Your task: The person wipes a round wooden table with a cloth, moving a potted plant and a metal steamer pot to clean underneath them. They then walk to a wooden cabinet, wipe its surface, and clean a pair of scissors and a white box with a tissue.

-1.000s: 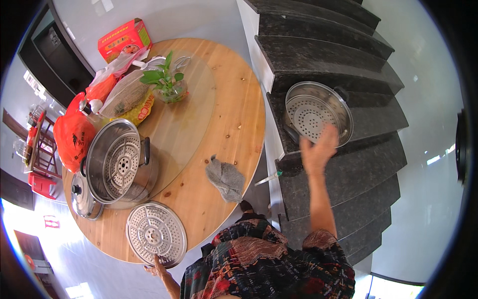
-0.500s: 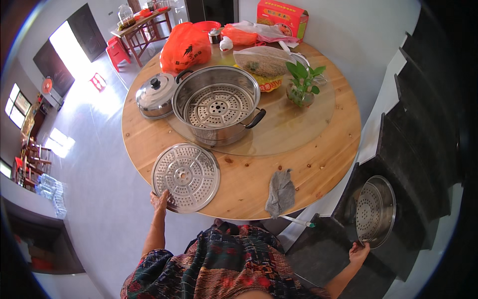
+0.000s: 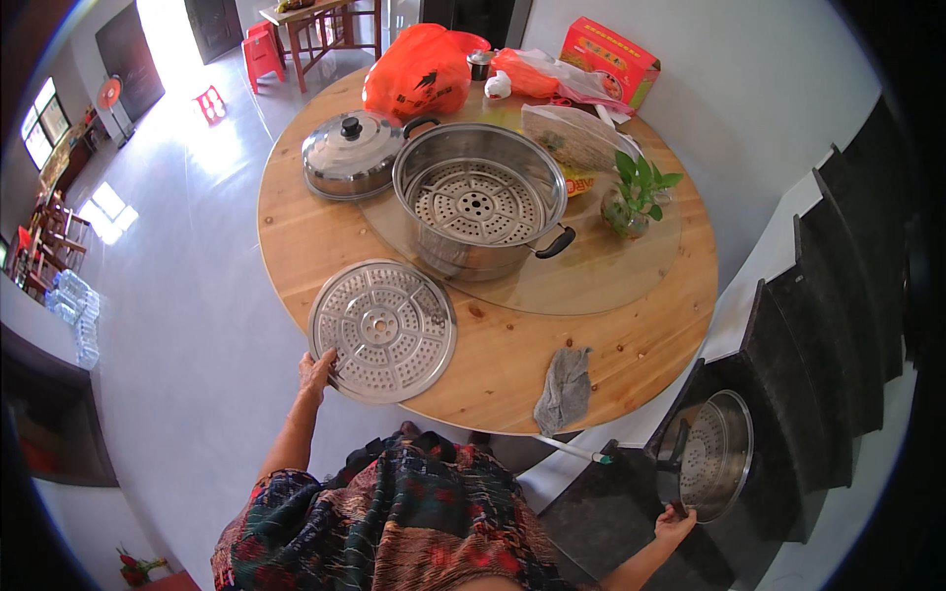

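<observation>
My left hand [image 3: 315, 374] grips the near left rim of a round perforated steel steamer plate [image 3: 382, 329] that lies flat at the near edge of the round wooden table [image 3: 631, 345]. My right hand [image 3: 674, 520] reaches down to the right and touches the lower rim of a steel steamer tier [image 3: 711, 467] resting on a dark stair step [image 3: 788, 414]. Behind the plate stands a large steel steamer pot [image 3: 483, 209] with a perforated insert, and its lid [image 3: 353, 154] lies to the left of it.
A grey cloth [image 3: 564, 388] lies near the table's front edge. A small potted plant [image 3: 631, 197], an orange plastic bag [image 3: 422, 73], a clear bag and a red box [image 3: 609, 61] crowd the far side. Dark stairs rise on the right. Red stools stand far left.
The view has swung so the table sits centred. My left hand stays on the plate's rim. My right hand has dropped from above the steamer tier to its lower rim.
</observation>
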### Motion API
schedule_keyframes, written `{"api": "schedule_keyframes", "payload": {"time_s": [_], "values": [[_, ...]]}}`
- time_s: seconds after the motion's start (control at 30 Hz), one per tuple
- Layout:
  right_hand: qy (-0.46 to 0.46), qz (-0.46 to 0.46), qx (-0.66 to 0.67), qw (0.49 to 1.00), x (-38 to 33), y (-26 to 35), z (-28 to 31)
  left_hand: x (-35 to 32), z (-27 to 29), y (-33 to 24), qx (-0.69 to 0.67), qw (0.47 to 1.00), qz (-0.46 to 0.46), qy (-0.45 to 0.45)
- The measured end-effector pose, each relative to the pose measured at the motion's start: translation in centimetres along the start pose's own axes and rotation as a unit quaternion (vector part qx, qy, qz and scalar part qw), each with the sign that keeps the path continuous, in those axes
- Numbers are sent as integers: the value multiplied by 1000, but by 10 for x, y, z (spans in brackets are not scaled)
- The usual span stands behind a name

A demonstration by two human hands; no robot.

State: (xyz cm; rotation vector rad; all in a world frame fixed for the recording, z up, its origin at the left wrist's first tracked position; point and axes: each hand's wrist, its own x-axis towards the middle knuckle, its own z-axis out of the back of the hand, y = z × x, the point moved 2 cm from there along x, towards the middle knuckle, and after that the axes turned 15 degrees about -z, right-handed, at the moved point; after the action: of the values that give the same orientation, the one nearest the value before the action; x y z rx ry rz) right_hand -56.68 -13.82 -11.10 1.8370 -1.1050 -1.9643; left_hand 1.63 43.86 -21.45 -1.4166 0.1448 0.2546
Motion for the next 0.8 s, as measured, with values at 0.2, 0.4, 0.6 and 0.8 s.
{"api": "schedule_keyframes", "payload": {"time_s": [0.2, 0.4, 0.6, 0.8], "values": [[11, -9, -9, 1000, 5, 3, -7, 3, 2, 6, 1, 1000, 12, 7], [-7, 42, 32, 999, -5, -13, -10, 0, 0, 9, -18, 998, 9, -52], [21, 164, -7, 986, -86, -79, -11, 20, 47, 33, 166, 949, -149, -224], [265, 205, -6, 942, -142, -75, -76, 10, -8, -94, 65, 934, -315, -156]]}}
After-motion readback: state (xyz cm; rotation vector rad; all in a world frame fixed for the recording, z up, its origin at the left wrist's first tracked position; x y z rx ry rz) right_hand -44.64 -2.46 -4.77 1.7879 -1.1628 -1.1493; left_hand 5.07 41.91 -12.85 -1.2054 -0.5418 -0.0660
